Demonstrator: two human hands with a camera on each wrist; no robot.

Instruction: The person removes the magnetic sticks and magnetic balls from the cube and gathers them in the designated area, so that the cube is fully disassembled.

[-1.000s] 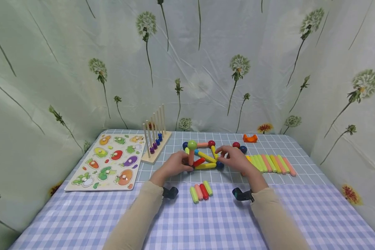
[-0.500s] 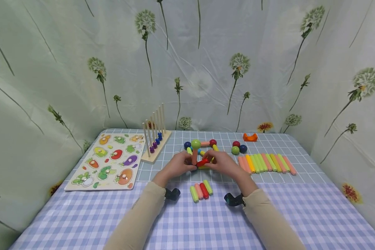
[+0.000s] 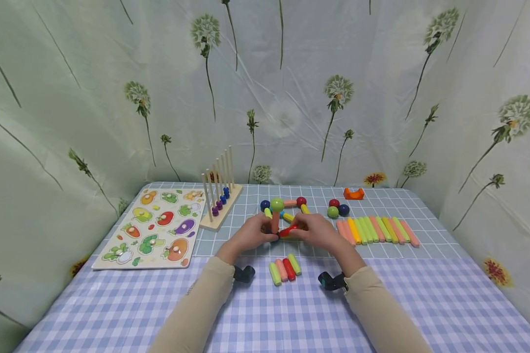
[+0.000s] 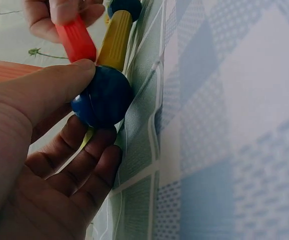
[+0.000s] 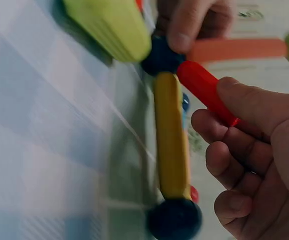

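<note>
My left hand (image 3: 249, 233) grips a dark blue ball (image 4: 104, 97) at the near left corner of a stick-and-ball frame, thumb on one side and fingers on the other. My right hand (image 3: 315, 230) pinches a short red stick (image 5: 204, 90) between thumb and fingers. The stick's far end meets the blue ball; whether it sits in a hole I cannot tell. From that ball a salmon stick (image 3: 276, 222) rises, topped by a green ball (image 3: 277, 205). A yellow stick (image 5: 170, 135) runs from it to another dark blue ball (image 5: 174, 219).
Several short sticks (image 3: 288, 268) lie in front of the hands. On the right are a row of longer sticks (image 3: 375, 230), loose balls (image 3: 333, 212) and an orange piece (image 3: 354, 194). To the left stand a peg rack (image 3: 221, 201) and a vegetable puzzle board (image 3: 152, 228).
My right hand has moved left from the frame's right side and taken hold of the red stick. The frame has shifted slightly right. Over the last half second, little has moved.
</note>
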